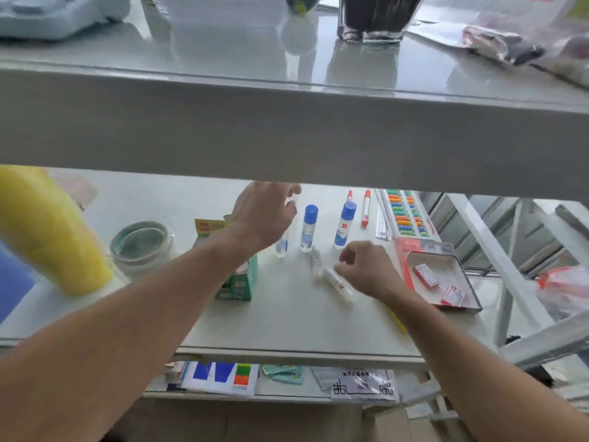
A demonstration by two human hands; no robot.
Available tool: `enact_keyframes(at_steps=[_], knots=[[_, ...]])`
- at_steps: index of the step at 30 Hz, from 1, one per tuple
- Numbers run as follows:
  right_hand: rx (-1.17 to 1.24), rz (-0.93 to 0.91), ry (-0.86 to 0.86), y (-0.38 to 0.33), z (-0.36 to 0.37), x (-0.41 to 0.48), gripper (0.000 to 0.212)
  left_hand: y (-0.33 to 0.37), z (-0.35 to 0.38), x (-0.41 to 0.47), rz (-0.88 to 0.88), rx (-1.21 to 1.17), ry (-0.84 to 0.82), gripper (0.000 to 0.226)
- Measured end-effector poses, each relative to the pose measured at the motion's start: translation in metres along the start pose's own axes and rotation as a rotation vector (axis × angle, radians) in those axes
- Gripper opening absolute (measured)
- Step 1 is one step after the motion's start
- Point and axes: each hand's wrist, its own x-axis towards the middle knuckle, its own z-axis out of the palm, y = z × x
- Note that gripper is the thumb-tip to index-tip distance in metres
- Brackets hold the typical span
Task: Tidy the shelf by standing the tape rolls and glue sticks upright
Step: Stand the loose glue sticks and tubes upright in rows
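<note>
Two blue-capped glue bottles (309, 228) (344, 225) stand upright on the middle shelf (287, 320). To their left stands a third clear bottle (282, 247), its top hidden behind my left hand (266, 213), which hovers over it with fingers spread. A white glue stick (339, 285) lies flat on the shelf, and my right hand (366, 271) pinches its far end with the fingertips. A small clear tube (315, 264) lies beside it. A stack of clear tape rolls (141, 247) rests flat at the left.
A green box (239, 283) sits under my left forearm. A yellow bottle (47, 231) stands far left. Red markers (366, 208), a colourful bead pack (404, 215) and an open red tray (436, 275) lie to the right. The upper shelf edge (287, 135) overhangs closely.
</note>
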Motion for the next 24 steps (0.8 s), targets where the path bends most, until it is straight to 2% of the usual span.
enact_keyframes(at_steps=[2, 4, 10, 13, 15, 17, 21, 24], knots=[[-0.157, -0.004, -0.116, 0.008, 0.015, -0.006, 0.032, 0.003, 0.006, -0.005, -0.005, -0.004, 0.010, 0.024], [-0.240, -0.005, -0.154, 0.014, 0.026, -0.011, 0.031, 0.004, 0.011, -0.010, -0.009, -0.005, 0.012, 0.024], [-0.213, 0.024, -0.174, 0.022, 0.029, -0.012, 0.026, 0.004, 0.013, -0.010, -0.025, 0.029, 0.038, 0.026], [-0.209, 0.024, -0.189, 0.024, 0.027, -0.012, 0.031, 0.000, 0.008, -0.003, -0.044, 0.122, -0.044, 0.032], [-0.183, 0.019, -0.190, 0.024, 0.022, -0.012, 0.042, -0.003, 0.004, 0.003, -0.032, 0.195, -0.175, 0.038], [-0.140, -0.005, -0.117, 0.019, 0.011, -0.009, 0.049, -0.006, 0.001, 0.009, -0.017, 0.254, -0.302, 0.042], [-0.009, -0.174, 0.148, -0.010, -0.020, 0.019, 0.034, -0.013, 0.007, 0.023, 0.044, 0.378, -0.442, 0.042], [0.024, -0.265, 0.178, -0.043, -0.035, 0.053, 0.034, -0.018, 0.015, 0.030, 0.065, 0.402, -0.500, 0.039]])
